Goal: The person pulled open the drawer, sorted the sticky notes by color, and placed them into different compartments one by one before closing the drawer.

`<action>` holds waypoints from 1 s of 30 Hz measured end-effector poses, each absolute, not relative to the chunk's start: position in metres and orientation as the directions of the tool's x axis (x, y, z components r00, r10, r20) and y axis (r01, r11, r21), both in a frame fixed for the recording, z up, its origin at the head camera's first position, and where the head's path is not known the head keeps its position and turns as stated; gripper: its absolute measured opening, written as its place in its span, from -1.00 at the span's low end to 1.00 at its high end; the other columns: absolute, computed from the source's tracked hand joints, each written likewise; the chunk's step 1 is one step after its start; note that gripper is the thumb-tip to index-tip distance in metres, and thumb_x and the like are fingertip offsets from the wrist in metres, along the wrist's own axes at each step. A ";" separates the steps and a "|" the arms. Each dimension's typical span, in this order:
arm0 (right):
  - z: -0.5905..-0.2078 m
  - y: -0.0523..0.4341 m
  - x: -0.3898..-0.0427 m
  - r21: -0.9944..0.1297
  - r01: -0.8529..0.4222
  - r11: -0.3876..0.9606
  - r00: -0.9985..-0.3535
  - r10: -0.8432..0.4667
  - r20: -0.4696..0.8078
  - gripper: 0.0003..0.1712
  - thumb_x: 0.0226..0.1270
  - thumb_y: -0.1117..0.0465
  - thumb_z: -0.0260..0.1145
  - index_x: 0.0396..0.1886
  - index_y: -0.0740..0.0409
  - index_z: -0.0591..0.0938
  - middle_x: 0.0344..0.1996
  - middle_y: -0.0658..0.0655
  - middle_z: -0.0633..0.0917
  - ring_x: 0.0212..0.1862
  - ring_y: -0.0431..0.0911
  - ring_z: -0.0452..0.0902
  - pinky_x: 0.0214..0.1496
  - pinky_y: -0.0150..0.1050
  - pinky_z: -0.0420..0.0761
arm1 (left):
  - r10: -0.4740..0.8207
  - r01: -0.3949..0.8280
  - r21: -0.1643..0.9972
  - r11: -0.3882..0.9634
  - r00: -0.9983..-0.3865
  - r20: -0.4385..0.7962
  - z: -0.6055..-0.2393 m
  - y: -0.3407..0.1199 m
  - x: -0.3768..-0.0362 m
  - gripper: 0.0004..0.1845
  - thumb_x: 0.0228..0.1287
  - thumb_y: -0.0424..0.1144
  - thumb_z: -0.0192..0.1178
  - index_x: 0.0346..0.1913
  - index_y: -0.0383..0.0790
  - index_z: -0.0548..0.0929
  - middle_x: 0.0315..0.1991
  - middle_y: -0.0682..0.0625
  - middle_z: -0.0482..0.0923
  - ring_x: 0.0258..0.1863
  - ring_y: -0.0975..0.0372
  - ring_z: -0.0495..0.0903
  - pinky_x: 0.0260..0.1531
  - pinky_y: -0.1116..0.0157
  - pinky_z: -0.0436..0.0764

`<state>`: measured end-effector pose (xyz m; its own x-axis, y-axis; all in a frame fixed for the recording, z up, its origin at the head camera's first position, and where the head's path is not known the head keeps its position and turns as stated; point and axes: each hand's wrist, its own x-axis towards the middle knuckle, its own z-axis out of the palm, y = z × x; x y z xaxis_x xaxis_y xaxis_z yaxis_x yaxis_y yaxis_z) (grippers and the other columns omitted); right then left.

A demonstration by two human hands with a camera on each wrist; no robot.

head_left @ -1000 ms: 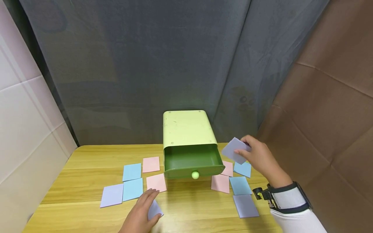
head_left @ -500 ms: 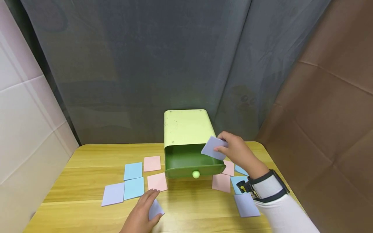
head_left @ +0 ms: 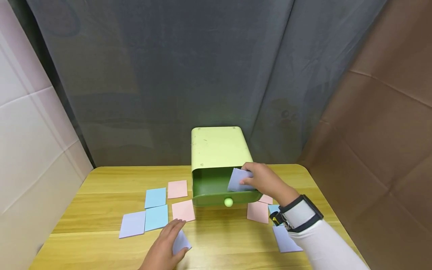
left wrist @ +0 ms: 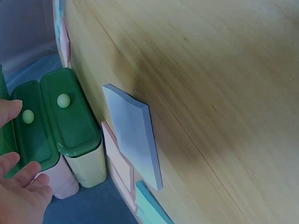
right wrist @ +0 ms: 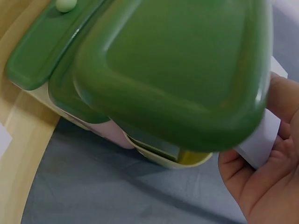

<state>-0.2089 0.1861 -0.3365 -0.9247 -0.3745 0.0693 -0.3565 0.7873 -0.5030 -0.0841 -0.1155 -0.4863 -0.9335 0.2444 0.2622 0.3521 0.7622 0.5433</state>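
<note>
Grey cloth (head_left: 202,75) is hanging behind a wooden table (head_left: 84,202). Over a pulled-out green drawer (head_left: 210,200), the right hand (head_left: 266,180) is pinching a lilac pad (head_left: 237,180), its forearm (head_left: 320,238) slanting inward and partly covering a blue pad (head_left: 273,208). Near another lilac pad (head_left: 180,242), the left hand (head_left: 163,246) is holding its thumb and fingers apart, contact unclear. Pink pads (head_left: 183,210) are flanking the drawer.

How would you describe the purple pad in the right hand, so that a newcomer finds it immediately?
Find the cabinet with the pale green top by the wooden table. At its open green drawer, the right hand holds the purple pad. The other visible pads lie flat; only this one is raised.
</note>
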 end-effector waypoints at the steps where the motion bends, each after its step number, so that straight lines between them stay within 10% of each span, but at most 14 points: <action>1: -0.338 0.186 -0.210 -0.501 -0.361 0.786 -0.921 -0.384 0.061 -0.78 0.14 0.26 0.45 -0.26 0.20 0.61 -0.45 0.00 0.60 -0.41 -0.14 0.43 -0.34 -0.26 0.48 | 0.245 0.355 0.543 0.762 -0.932 0.265 -0.486 -0.115 -0.084 -0.26 -0.09 -0.24 0.52 0.24 -0.23 0.48 0.20 -0.11 0.46 0.21 -0.01 0.44 0.00 0.03 0.60; 30: -0.353 0.180 -0.219 -0.476 -0.402 0.782 -0.882 -0.470 -0.026 -0.83 0.12 0.28 0.46 -0.39 0.16 0.60 -0.49 -0.03 0.58 -0.44 -0.18 0.41 -0.38 -0.30 0.47 | 0.244 0.335 0.576 0.746 -0.942 0.231 -0.483 -0.116 -0.089 -0.28 -0.02 -0.27 0.48 0.27 -0.26 0.46 0.24 -0.15 0.42 0.25 -0.05 0.40 0.08 -0.01 0.54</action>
